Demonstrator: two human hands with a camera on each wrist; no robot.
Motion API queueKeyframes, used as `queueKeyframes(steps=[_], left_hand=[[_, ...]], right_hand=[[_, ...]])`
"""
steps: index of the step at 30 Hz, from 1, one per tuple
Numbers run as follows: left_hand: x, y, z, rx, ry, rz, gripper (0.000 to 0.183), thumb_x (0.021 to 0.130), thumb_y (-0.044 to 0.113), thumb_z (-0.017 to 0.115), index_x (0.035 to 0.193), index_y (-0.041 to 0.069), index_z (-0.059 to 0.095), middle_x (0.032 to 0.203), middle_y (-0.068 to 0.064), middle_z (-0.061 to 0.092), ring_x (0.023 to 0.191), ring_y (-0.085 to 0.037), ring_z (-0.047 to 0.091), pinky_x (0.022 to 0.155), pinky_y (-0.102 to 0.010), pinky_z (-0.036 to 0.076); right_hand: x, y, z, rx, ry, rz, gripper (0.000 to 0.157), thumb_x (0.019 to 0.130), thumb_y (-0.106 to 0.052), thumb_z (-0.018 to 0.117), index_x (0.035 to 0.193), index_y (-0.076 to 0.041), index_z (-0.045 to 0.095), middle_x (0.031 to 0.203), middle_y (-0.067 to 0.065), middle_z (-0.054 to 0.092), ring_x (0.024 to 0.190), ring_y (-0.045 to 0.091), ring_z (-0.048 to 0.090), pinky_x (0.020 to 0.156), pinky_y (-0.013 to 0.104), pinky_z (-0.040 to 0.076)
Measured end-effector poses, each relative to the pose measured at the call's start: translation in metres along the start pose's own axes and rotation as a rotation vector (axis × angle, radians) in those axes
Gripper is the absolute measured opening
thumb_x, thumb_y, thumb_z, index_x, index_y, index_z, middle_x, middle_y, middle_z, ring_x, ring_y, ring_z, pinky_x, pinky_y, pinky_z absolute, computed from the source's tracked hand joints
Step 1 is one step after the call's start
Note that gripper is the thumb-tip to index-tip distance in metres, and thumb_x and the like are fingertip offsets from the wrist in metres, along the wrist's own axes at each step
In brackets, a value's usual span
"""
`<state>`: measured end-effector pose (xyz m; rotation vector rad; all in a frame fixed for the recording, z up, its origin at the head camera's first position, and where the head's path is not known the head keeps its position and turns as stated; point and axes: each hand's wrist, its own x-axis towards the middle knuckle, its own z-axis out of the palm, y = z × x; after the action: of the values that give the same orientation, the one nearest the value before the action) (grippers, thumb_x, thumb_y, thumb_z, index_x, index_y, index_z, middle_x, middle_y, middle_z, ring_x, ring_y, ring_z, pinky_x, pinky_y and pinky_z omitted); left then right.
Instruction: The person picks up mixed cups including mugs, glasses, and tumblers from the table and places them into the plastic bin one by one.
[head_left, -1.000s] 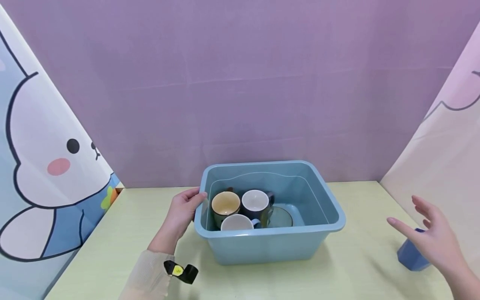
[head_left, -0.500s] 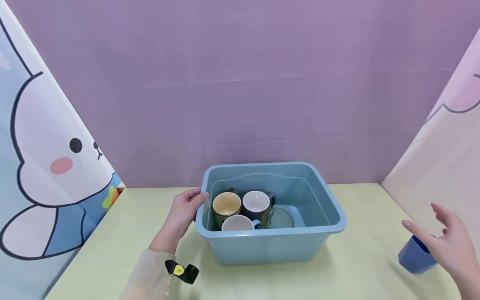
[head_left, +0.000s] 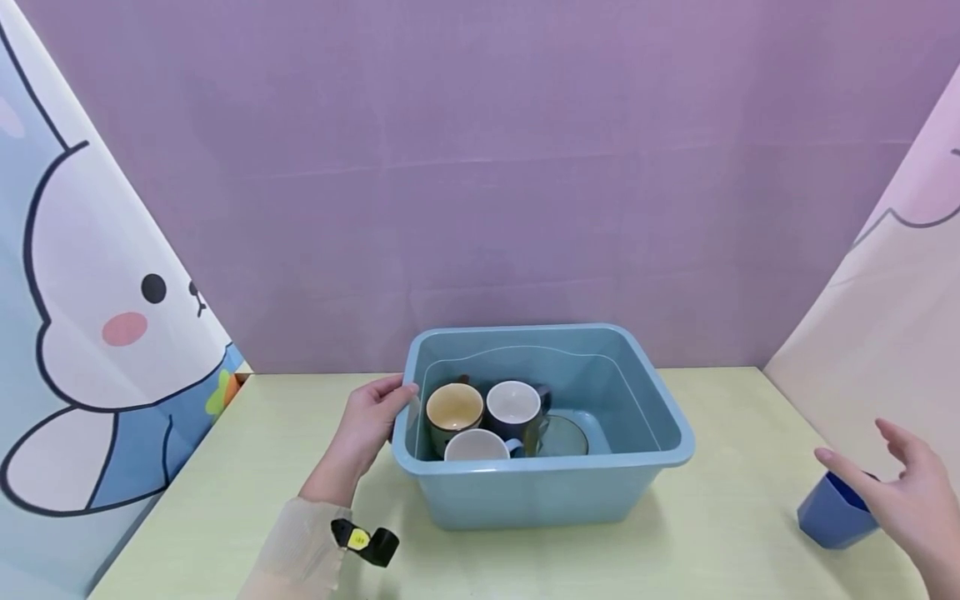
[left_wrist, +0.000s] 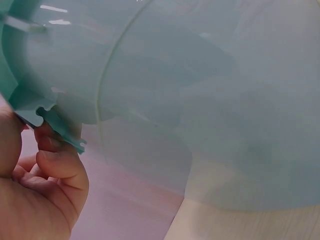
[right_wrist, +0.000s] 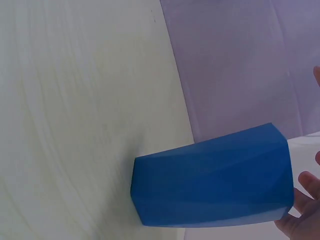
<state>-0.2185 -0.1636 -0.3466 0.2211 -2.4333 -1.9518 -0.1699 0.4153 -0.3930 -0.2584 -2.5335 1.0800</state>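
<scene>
My left hand (head_left: 366, 425) grips the left rim of a light blue plastic tub (head_left: 540, 496); the left wrist view shows thumb and fingers curled at its green-tinted rim (left_wrist: 30, 102). Inside stand a mug with a cream interior (head_left: 454, 407), a dark mug with a white interior (head_left: 513, 402) and a pale mug with a blue handle (head_left: 474, 447). Beside them is a clear glass item (head_left: 564, 435). Over at the right, my right hand (head_left: 907, 492) is spread above a faceted blue cup (head_left: 831, 517), overlapping its rim. That cup (right_wrist: 215, 180) stands upright on the table.
The pale yellow-green table (head_left: 738, 467) carries the tub and cup. A purple cloth (head_left: 525, 167) hangs behind it. Printed cloths rise on both sides, one with a cartoon bunny (head_left: 112, 250). A black strap (head_left: 365, 542) is on the left sleeve.
My right hand has shifted right and slightly down over the blue cup, so more of the cup's opening shows. The left hand keeps its grip on the tub.
</scene>
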Motion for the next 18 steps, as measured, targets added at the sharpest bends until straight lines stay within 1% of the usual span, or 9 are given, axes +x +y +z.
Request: queueKeyframes(steps=[6,10,18], left_hand=[[0.000,0.000,0.000,-0.006,-0.001,0.001,0.040,0.095,0.029,0.055,0.128,0.007,0.057,0.106,-0.016,0.066,0.068,-0.017,0.058,0.057,-0.026,0.049],[0.000,0.000,0.000,-0.010,-0.003,0.001,0.040,0.095,0.028,0.054,0.128,0.007,0.057,0.105,-0.016,0.066,0.067,-0.017,0.058,0.056,-0.026,0.049],[-0.001,0.001,0.000,-0.010,-0.003,-0.003,0.041,0.095,0.029,0.055,0.128,0.007,0.057,0.106,-0.016,0.065,0.068,-0.017,0.057,0.057,-0.026,0.048]], right_hand=[[-0.001,0.011,0.002,-0.005,-0.044,0.024,0.090,0.089,-0.034,0.062,0.150,0.000,0.004,0.152,0.034,0.002,0.142,0.043,-0.002,0.110,0.062,0.002],[0.000,0.018,0.003,-0.006,-0.048,0.033,0.091,0.089,-0.035,0.062,0.150,0.000,0.004,0.152,0.034,0.002,0.142,0.044,-0.002,0.111,0.062,0.001],[-0.002,0.024,0.007,-0.038,-0.064,0.060,0.092,0.088,-0.038,0.062,0.150,0.000,0.006,0.148,0.040,0.006,0.139,0.050,0.002,0.108,0.065,0.005]])
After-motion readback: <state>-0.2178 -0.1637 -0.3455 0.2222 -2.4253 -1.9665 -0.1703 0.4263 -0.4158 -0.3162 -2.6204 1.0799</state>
